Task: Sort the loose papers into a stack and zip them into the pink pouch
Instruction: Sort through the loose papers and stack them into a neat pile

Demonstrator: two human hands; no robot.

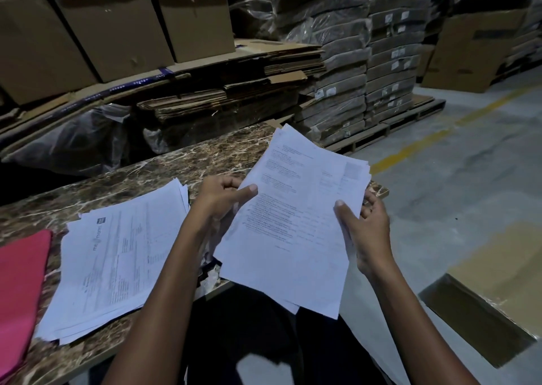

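Note:
A sheaf of printed white papers (296,214) is held up over the right end of the marble table (140,176). My left hand (223,200) grips its left edge with the thumb on top. My right hand (363,232) grips its right edge, thumb on the top sheet. A second pile of printed papers (117,255) lies spread flat on the table to the left of my left arm. The pink pouch (20,293) lies at the table's left edge, partly cut off by the frame; its zip is not visible.
Flattened cardboard (228,97) and brown boxes (111,24) are stacked behind the table. Wrapped bundles on a pallet (366,91) stand at the back right. A cardboard box (492,302) sits on the concrete floor to my right, near a yellow floor line (422,141).

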